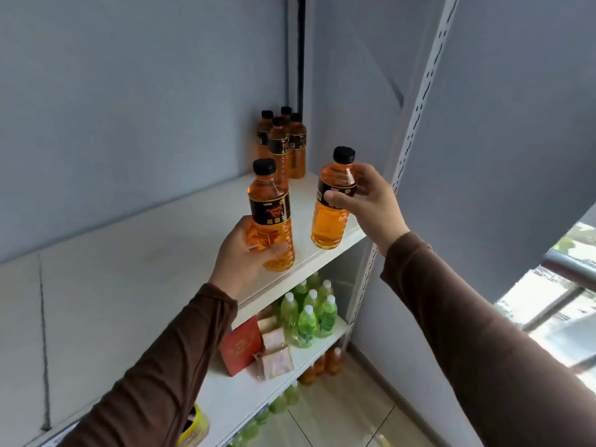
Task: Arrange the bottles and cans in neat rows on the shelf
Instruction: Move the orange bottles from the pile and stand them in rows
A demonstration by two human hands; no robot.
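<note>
A person in brown sleeves holds two amber drink bottles over the white top shelf [135,253]. The left hand [245,256] grips the left bottle [272,217] low on its body — thumb curled across the front below the black label, fingers wrapped behind it. The right hand [367,201] grips the right bottle [333,204] at the label band, thumb pressed on the front and fingers round the far side near the shoulder; this bottle tilts slightly. Both carry black caps. Four matching bottles [283,143] stand clustered in the shelf's back corner — well apart from the two in hand. Green bottles [309,314] fill the shelf below.
</note>
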